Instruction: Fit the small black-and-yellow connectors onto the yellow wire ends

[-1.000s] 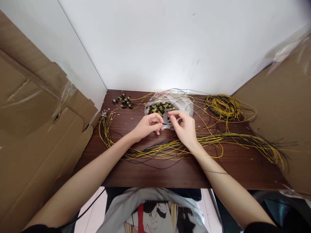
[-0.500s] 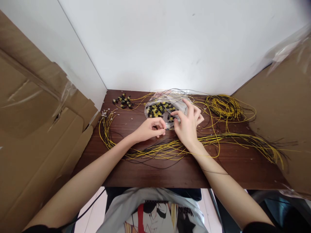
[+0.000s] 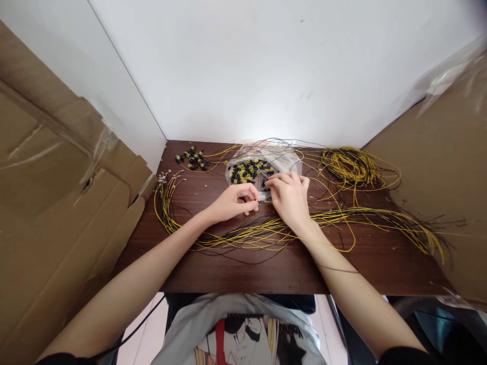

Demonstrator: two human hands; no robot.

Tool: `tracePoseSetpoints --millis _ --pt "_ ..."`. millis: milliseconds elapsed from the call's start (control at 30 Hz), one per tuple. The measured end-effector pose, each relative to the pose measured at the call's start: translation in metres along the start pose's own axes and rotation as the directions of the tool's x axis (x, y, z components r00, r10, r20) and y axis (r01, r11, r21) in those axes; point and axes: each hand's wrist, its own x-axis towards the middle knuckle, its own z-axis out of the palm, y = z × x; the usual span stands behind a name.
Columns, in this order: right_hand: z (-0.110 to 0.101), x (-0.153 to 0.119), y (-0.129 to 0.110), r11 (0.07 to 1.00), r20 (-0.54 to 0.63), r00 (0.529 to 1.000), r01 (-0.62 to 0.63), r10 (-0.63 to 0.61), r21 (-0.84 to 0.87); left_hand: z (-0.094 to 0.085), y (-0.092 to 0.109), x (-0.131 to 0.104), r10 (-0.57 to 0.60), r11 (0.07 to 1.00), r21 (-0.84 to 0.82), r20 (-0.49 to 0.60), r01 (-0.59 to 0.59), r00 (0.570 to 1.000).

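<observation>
Parts in black and yellow lie heaped inside a clear bag, mid-surface, towards its far edge; a few more sit at the bag's 5 o'clock, partly behind the right hand. That hand's fingers are bent over the bag, tips just beside those parts; whether they grip one cannot be told. At the bag's 7 o'clock, the left hand is closed in a thumb-and-finger pinch on a tiny piece, mostly hidden and too small to identify.

Loose parts form a pile at 9 o'clock, and a wire coil sits at 3. A wire bundle runs across at 6 o'clock, passing under both forearms. Below it, a bare strip of surface reaches the near edge. A wall closes off 12 o'clock; cardboard, cut off by the frame, stands at 9 and 3.
</observation>
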Motion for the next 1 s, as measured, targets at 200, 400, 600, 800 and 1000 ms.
tracePoseSetpoints --millis 200,400,600,800,1000 --pt "0.0054 -0.0009 0.002 0.998 0.067 0.998 0.024 -0.02 -0.053 0.0013 0.0009 0.0001 -0.01 1.0 0.014 -0.021 0.01 1.0" --pt "0.0025 0.0002 0.0023 0.996 0.086 0.996 0.011 -0.004 -0.083 0.0017 0.0 0.0007 -0.012 0.999 0.031 -0.033 0.013 0.999" --pt "0.0001 0.0017 0.0015 0.997 0.106 0.994 -0.002 0.009 -0.073 0.0009 -0.0022 0.0009 -0.029 0.999 0.029 -0.046 0.03 0.999" --pt "0.0003 0.0024 0.0017 0.996 0.158 0.987 0.006 0.008 -0.086 0.0012 -0.0002 0.0002 -0.029 0.997 0.067 -0.045 0.032 0.999" --pt "0.0017 0.0018 0.0016 0.996 0.156 0.988 -0.001 0.016 -0.091 0.0009 -0.002 0.0003 -0.04 0.997 0.067 -0.051 0.044 0.998"
